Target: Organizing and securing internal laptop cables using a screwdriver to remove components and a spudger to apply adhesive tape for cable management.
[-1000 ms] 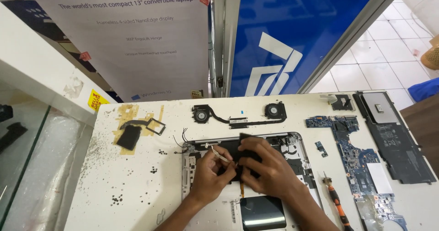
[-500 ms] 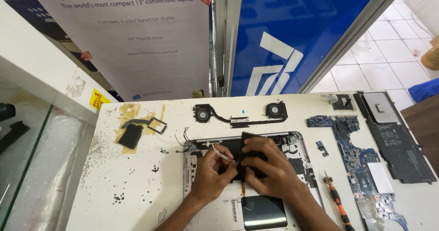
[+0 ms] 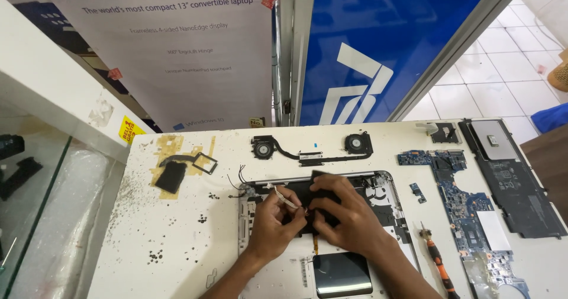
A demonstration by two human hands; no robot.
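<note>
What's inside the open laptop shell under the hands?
In the open laptop shell: a black sheet, loose wires, and the dark touchpad back. The left hand and right hand cover the middle, so nothing there is visible.

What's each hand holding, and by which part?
Left hand pinches a thin pale flat cable near its free end. Right hand presses on the open laptop chassis; no clear grip visible.

A white, speckled worktop (image 3: 177,240) fills the lower frame. Behind it hang a pale banner (image 3: 177,56) at upper left and a blue panel (image 3: 378,44) at centre. White floor tiles (image 3: 509,68) show at upper right, a glass case (image 3: 35,216) at left.
</note>
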